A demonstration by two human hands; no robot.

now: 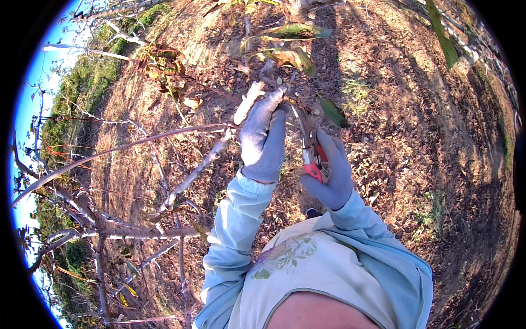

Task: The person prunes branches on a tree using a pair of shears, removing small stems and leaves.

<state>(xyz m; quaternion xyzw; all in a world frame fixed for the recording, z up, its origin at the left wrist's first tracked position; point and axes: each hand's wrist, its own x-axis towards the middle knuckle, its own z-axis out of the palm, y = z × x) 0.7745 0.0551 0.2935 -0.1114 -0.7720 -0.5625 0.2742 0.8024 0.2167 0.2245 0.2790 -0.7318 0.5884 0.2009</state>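
Observation:
My left hand [263,140], in a grey knitted glove, is closed around a long, thin reddish-brown shoot [135,144]. That shoot runs out to the far left; its part inside the fingers is hidden. Beside the fingertips is a pale, rough branch stub [248,103]. My right hand [331,177], gloved alike, holds pruning shears [309,152] with red handles. Their metal blades point up and away, just right of my left fingers. The handles look spread, but what lies between the blades is hard to make out.
Bare grey branches [193,177] cross the left side, with a thicker limb [152,233] lower down. Curled green-brown leaves [291,57] hang ahead, and a dried leaf cluster [164,68] sits upper left. Fallen leaves [402,164] cover the ground.

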